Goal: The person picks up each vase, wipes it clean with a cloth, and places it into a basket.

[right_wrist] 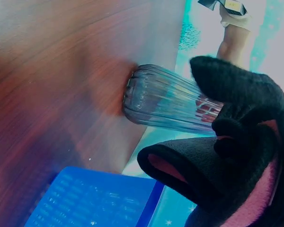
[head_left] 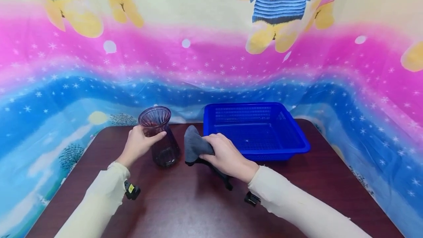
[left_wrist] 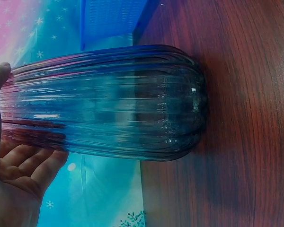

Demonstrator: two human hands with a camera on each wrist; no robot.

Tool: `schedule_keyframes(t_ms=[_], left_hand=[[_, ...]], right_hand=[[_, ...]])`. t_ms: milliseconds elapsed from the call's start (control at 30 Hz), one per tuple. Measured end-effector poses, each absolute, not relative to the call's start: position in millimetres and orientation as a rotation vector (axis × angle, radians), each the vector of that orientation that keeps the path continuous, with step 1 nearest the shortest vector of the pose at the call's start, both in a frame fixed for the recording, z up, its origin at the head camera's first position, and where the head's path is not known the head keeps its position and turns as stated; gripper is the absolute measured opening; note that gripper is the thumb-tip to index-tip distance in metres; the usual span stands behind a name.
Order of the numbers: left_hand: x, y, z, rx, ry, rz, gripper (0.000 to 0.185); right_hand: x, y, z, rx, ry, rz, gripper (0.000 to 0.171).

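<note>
Glass vase point(head_left: 165, 150), reddish-brown wood-grained table point(head_left: 185, 208), snowflake-patterned cloth point(head_left: 211, 63) behind

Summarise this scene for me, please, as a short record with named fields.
left hand: grips the glass vase below its flared rim
right hand: holds the grey cloth, which has black and pink parts
vase position: rim up, base apparently on the table
blue basket: on the table, beyond the right hand
backdrop: printed with snowflakes and cartoon figures

A flared, ribbed glass vase point(head_left: 166, 147) is beside a bunched grey cloth point(head_left: 195, 147).
</note>
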State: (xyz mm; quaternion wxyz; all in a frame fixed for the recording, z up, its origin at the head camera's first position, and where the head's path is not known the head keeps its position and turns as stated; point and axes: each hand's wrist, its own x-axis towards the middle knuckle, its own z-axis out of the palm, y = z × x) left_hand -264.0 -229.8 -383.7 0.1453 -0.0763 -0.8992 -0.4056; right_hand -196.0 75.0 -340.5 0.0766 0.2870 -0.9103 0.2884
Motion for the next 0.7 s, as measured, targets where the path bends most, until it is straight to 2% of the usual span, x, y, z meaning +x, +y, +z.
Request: schedule_keyframes(t_ms=[700], left_hand=[[-263.4,-230.1,-382.8,-0.211,-2.597,-1.122,0.058]], right_hand=[[-219.9,34.2,-343.9,0.874,-2.763,0.749,0.025]])
